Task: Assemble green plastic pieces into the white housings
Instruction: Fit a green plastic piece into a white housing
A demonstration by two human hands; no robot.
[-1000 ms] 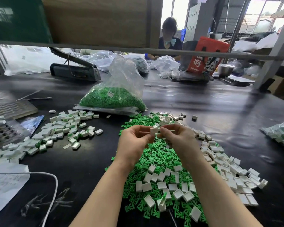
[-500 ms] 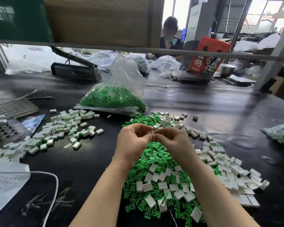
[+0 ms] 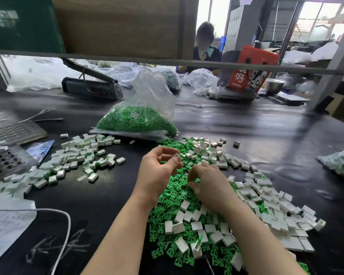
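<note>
My left hand (image 3: 159, 169) hovers above the pile and pinches a small white housing (image 3: 175, 155) between thumb and fingertips. My right hand (image 3: 209, 185) is down on the heap of loose green plastic pieces (image 3: 175, 197), fingers curled into them; whether it holds one is hidden. Empty white housings (image 3: 266, 195) lie scattered over and to the right of the green heap. A separate pile of housings with green showing (image 3: 74, 161) lies to the left on the black table (image 3: 266, 132).
A clear bag of green pieces (image 3: 139, 120) stands behind the heap. A heat sealer (image 3: 91, 87), grid trays (image 3: 10, 133), paper and a white cable (image 3: 66, 221) lie left. Another bag of parts (image 3: 342, 163) is at the right edge. A person sits across the table.
My hands were together at chest height working one housing. They have parted: the left keeps the housing raised, the right has dropped onto the green pieces.
</note>
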